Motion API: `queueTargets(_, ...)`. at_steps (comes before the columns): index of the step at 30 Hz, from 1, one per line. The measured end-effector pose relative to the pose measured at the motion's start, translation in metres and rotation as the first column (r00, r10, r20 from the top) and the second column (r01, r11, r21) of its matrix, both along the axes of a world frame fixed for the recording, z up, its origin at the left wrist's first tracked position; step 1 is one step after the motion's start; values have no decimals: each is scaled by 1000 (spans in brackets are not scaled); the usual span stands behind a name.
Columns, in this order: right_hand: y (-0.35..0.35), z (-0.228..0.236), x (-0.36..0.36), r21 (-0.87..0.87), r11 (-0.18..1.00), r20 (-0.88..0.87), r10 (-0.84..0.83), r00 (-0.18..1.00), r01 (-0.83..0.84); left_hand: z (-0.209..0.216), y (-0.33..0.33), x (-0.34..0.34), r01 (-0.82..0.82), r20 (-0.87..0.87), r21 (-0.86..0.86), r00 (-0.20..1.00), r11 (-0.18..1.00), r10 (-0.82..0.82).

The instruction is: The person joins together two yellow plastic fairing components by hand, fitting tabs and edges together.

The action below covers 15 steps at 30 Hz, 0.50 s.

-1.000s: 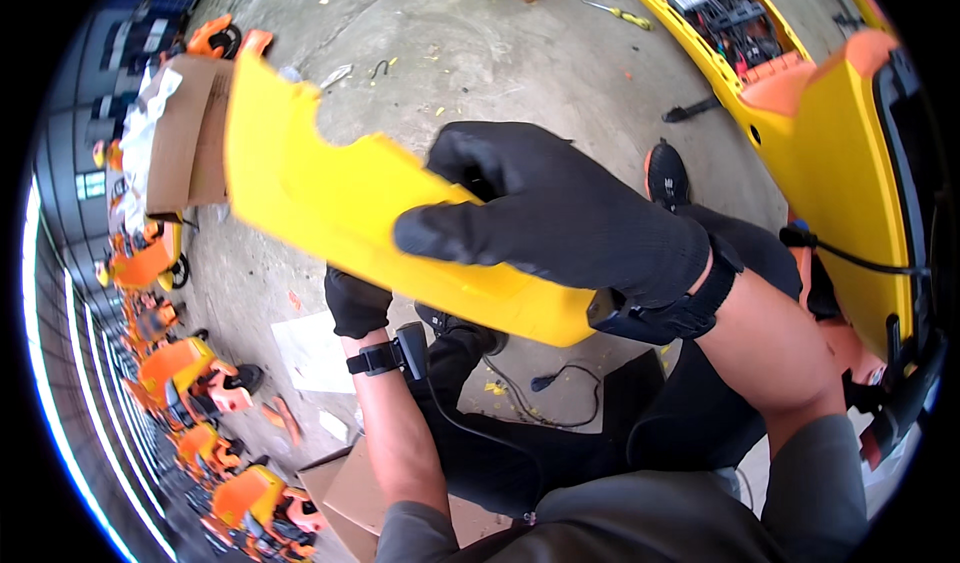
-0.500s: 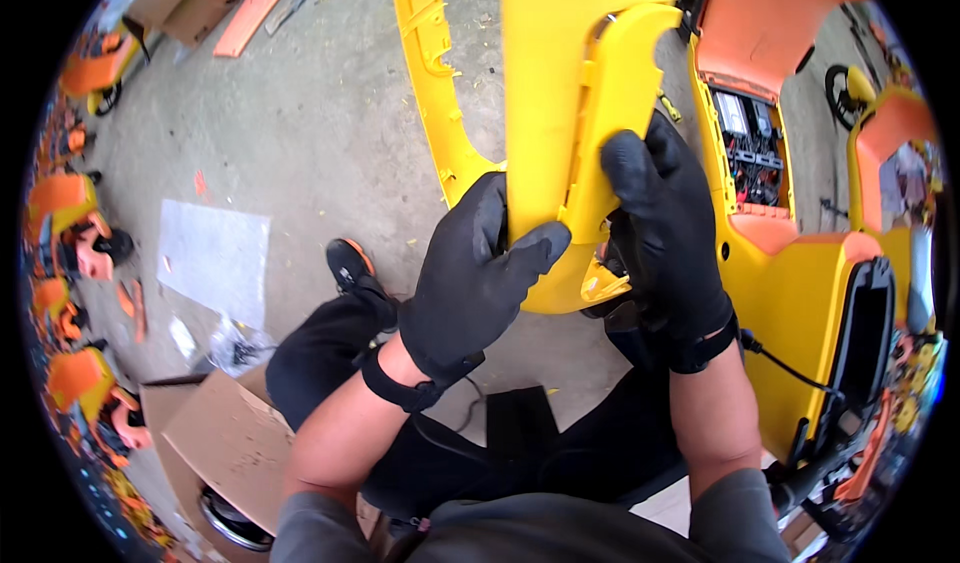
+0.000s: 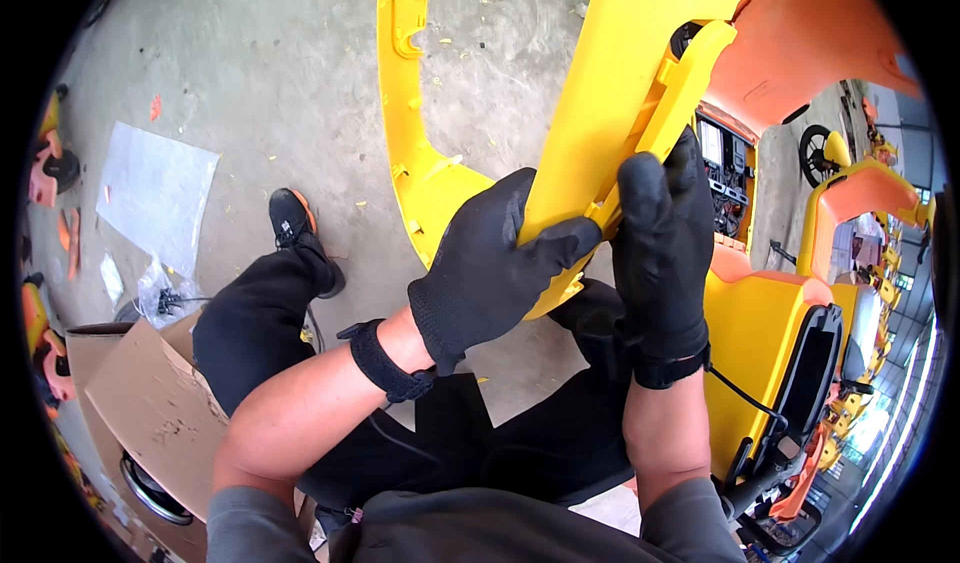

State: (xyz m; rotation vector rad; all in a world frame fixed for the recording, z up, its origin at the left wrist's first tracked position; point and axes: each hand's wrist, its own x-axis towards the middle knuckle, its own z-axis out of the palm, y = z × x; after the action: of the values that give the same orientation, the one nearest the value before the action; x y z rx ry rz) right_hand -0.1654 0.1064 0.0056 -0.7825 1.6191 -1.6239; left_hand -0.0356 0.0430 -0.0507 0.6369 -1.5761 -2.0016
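Note:
Both my hands wear black gloves and hold a large, curved yellow plastic scooter panel (image 3: 610,83) up in front of me. My left hand (image 3: 500,263) is closed round its lower end, thumb across the front face. My right hand (image 3: 665,243) is closed on a narrow yellow rib (image 3: 690,83) along the panel's right side, fingers pointing up. A slim yellow arm with clips (image 3: 400,103) curves up at the left and meets the lower end behind my left hand. My gloves hide whether these parts are one piece.
Close on my right stands a yellow and orange scooter (image 3: 760,333), its orange seat section (image 3: 800,53) raised over a bay of electrical parts (image 3: 725,173). A cardboard box (image 3: 150,383) sits at my lower left. A translucent sheet (image 3: 155,198) lies on the concrete floor.
The panel's top has tilted to the right, and its right rib now shows more edge-on. Both hands keep their hold. The whole view has turned toward the right.

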Motion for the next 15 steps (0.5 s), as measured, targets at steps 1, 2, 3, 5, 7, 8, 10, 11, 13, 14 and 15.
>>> queueTargets(1, -1, 7, 0, 20, 999, 50, 29, 998, -30, 0, 0, 0, -8, 1, -16, 1000, 1000, 8)
queueTargets(2, -1, 11, 0, 39, 997, 100, 56, 993, -60, 2, -1, 1, -16, 2, -32, 1000, 999, 16)
queueTargets(3, -1, 10, -2, 50, 994, 76, 95, 993, -99, 3, -3, 1, -25, 5, -53, 1000, 998, 25)
queueTargets(5, 3, 6, -7, 76, 982, 30, 174, 984, -175, 1, -6, 4, -27, 42, -87, 999, 996, 30)
queueTargets(7, 9, 5, -14, 134, 967, -63, 225, 972, -215, 2, -8, 4, -16, 45, -143, 999, 990, 23)
queueTargets(8, 10, 8, -15, 164, 964, -41, 220, 975, -211, 4, -9, 4, -9, 47, -104, 999, 995, 14)
queueTargets(10, 10, 13, -14, 223, 953, 12, 210, 978, -207, 5, -9, 3, 7, 64, -24, 998, 1000, -5)
queueTargets(11, 10, 12, -13, 192, 962, 7, 195, 981, -193, 5, -9, 2, 3, 63, -19, 998, 1000, -2)
queueTargets(13, 8, 7, -6, 124, 978, 6, 171, 985, -170, 3, -9, 5, -10, 73, -12, 997, 1000, 10)
queueTargets(14, 9, 4, -5, 131, 980, 1, 152, 988, -151, 3, -9, 6, -14, 95, -60, 995, 998, 20)
queueTargets(15, 10, 2, -5, 138, 982, -14, 128, 992, -125, 5, -9, 5, -13, 108, -109, 994, 994, 25)
